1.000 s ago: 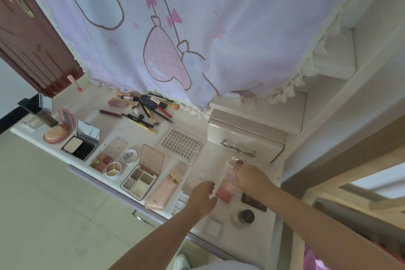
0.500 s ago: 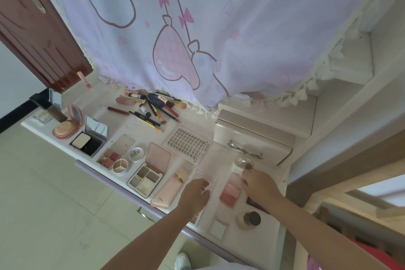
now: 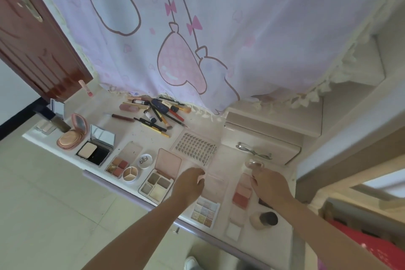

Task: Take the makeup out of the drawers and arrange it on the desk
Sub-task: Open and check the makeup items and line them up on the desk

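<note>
The blush palette is lying open on the tabletop between both hands, long axis running front to back. The right hand seems to be pinching its far lid (blurred), probably squaring it with its neighbours; the left hand, loosely curled, is resting on a pink case.

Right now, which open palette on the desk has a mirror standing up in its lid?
The black compact near the desk's left end: its raised lid shows a reflective mirror. The other open palettes have plain pink or clear lids.
</note>
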Motion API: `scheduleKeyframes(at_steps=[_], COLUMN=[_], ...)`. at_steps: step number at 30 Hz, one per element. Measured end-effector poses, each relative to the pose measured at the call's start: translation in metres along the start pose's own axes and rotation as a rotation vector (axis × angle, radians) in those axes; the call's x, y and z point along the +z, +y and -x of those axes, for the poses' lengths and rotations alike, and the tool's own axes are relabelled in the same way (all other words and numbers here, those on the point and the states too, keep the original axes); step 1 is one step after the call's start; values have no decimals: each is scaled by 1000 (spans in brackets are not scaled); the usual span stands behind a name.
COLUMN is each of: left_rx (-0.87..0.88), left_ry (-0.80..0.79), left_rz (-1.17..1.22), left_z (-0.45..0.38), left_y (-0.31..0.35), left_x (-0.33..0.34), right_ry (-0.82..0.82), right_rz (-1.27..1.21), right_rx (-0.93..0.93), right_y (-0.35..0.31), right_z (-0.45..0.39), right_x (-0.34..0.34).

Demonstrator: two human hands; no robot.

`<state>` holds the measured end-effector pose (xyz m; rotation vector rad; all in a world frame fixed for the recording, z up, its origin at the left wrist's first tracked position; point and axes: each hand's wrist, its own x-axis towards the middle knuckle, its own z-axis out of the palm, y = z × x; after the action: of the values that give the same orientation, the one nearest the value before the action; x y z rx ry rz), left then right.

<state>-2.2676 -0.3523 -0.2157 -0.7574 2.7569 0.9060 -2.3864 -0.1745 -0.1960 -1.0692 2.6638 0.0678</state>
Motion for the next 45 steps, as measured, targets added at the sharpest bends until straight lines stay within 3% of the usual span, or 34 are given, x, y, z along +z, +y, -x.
scheduleKeyframes(at_steps=[7, 13, 21, 27, 32, 35, 37, 45], left_rx=[125, -36, -87, 28, 89, 77, 201, 560], left_ry=[47, 93, 15, -170, -305, -460, -548, -677], left_rz=[-157, -208, -251, -258, 39, 442, 555, 808], left_z=[-16, -24, -48, -96, -128, -141, -145, -138], left_y=[-13, -28, -66, -104, -116, -106, -89, -24], left_x=[-50, -70, -97, -119, -147, -165, -179, -236], right_ry=[-36, -152, -292, -296, -300, -277, -238, -23], right_rz=[-37, -150, -32, -7, -208, -517, -707, -762], right_rx=[-136, -236, -121, -18, 166, 241, 235, 174], right_y=[-58, -88, -110, -128, -131, -135, -139, -156], right_z=[-27, -85, -139, -157, -149, -130, -111, -75], right_x=[-34, -6, 13, 14, -18, -60, -93, -185])
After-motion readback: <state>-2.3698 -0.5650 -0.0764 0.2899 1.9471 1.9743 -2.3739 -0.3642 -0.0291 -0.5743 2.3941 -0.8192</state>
